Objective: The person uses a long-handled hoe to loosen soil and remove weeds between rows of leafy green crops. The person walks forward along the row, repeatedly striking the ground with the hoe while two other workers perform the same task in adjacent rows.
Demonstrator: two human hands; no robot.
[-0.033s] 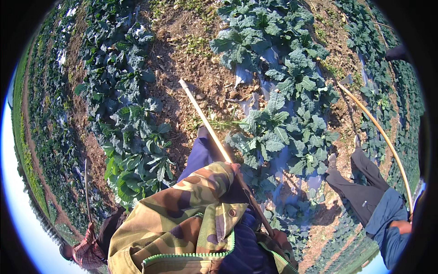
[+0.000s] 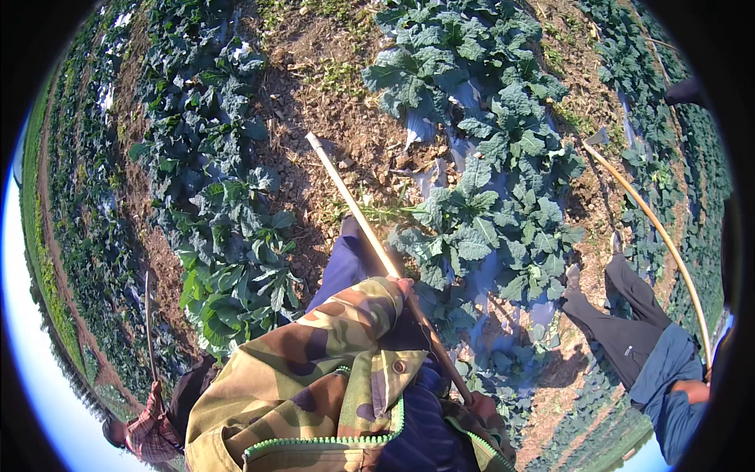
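A long wooden handle runs diagonally from my body to the bare soil between two rows of leafy plants. Its far end has a pale tip; I cannot make out a blade there. My left hand, at the end of a camouflage sleeve, is closed around the middle of the handle. Lower down and to the right, my right hand grips the near part, its fingers partly hidden. One leg in blue trousers shows beneath the handle.
Dark green kale plants grow right of the path, beside torn plastic sheeting; another row lies left. At the right, a person in grey trousers holds a hoe. A person in a checked shirt holds a pole at lower left.
The far tip of the handle has shifted very slightly up and left, and my left hand has moved a touch with it. Both hands keep their grip.
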